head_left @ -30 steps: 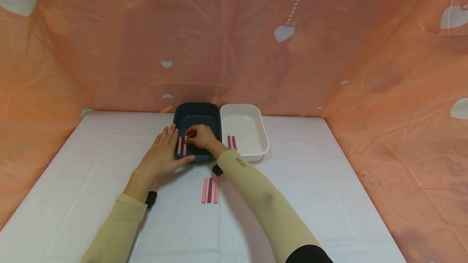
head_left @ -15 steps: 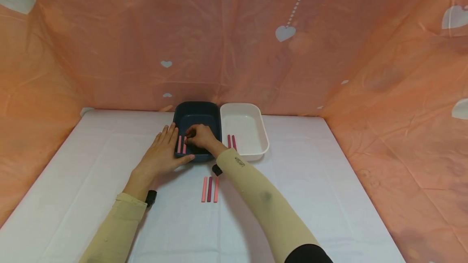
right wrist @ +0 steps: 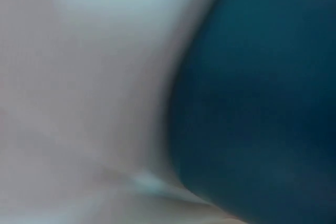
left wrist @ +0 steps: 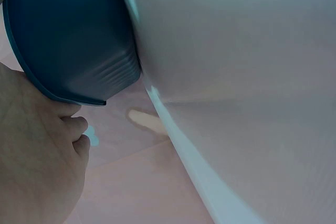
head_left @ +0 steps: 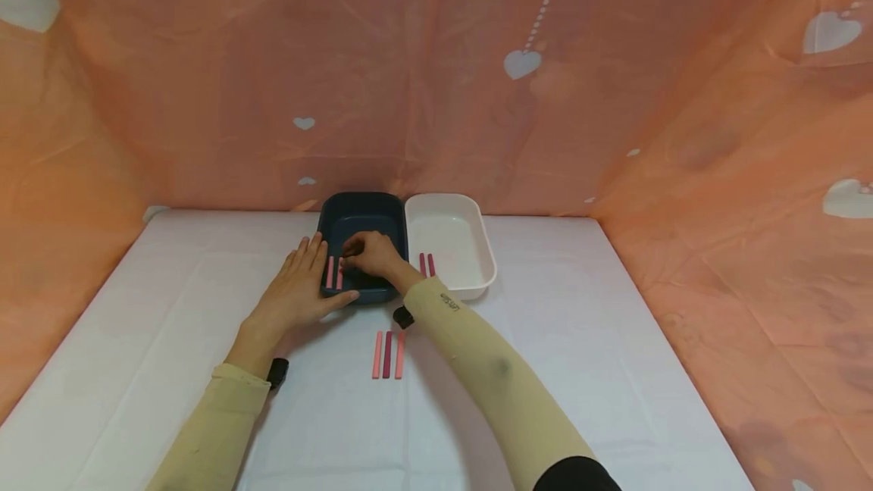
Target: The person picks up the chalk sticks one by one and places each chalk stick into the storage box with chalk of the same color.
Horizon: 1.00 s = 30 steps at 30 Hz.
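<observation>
A dark blue rectangular tray [head_left: 368, 296] stands at the back of the table. My left hand [head_left: 293, 286] rests along its left side with straight fingers, the thumb at its front edge; the left wrist view shows the fingers against the tray's outer wall. Inside the tray, my right hand [head_left: 375, 254] has its fingers curled and pinches a pink stick [head_left: 339, 276] near its upper end. Another pink stick [head_left: 330, 273] lies parallel to its left. The right wrist view is blurred, with only the tray's side visible and no fingers.
Touching the dark tray on its right is a white tray [head_left: 488, 260] with two dark pink sticks [head_left: 431, 265], partly hidden by my right arm. In front on the white cloth lie a light pink stick [head_left: 377, 355], a dark pink stick [head_left: 387, 355] and another light pink stick [head_left: 399, 356].
Both hands keep nearly the same places at the dark tray. The whole head view has shifted slightly; the sticks and trays keep their arrangement.
</observation>
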{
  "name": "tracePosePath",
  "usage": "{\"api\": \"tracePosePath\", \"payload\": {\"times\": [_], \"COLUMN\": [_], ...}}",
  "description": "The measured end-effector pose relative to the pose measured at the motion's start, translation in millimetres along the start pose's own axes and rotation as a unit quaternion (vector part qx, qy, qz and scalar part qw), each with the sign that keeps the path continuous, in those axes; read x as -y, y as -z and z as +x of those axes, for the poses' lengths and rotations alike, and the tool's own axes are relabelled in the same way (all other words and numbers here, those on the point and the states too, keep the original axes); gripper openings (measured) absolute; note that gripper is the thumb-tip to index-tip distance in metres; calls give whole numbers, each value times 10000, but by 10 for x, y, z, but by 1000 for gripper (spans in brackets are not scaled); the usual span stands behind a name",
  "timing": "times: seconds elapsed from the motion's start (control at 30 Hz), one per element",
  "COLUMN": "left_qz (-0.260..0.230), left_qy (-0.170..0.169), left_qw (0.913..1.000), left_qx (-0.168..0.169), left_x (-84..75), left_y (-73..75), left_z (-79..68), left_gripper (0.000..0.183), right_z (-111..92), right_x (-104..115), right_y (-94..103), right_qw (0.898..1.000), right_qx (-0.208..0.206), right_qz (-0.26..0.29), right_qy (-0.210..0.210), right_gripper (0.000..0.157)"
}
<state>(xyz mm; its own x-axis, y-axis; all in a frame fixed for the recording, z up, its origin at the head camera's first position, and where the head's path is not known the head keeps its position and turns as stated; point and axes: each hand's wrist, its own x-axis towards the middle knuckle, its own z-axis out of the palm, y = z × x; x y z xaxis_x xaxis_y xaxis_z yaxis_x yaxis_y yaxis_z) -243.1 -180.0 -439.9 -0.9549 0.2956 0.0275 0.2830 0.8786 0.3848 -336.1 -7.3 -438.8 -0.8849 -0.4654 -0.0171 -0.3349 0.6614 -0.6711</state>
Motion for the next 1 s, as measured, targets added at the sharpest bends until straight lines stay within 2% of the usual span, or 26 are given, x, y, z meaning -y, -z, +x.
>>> {"api": "tracePosePath", "payload": {"times": [0.3,0.5,0.67,0.83,1.0], "left_qz": [-26,-10,16,34,37], "left_qy": [23,11,21,35,18], "left_qw": [10000,10000,10000,10000,10000], "left_qx": [-18,-32,-31,-49,-61], "left_x": [49,61,49,26,2], "left_y": [-9,-12,-19,-24,-23], "left_z": [-11,-19,-20,-8,0], "left_gripper": [119,119,119,120,120], "right_z": [-166,-378,-607,-839,-1062], "right_x": [18,28,27,18,-57], "right_y": [134,255,342,407,391], "right_qw": [9980,9923,9878,9779,9677], "right_qx": [-287,-527,-817,-1045,-1084], "right_qz": [522,1052,1280,1761,2196], "right_qy": [197,380,332,417,600], "right_gripper": [30,28,25,26,25]}}
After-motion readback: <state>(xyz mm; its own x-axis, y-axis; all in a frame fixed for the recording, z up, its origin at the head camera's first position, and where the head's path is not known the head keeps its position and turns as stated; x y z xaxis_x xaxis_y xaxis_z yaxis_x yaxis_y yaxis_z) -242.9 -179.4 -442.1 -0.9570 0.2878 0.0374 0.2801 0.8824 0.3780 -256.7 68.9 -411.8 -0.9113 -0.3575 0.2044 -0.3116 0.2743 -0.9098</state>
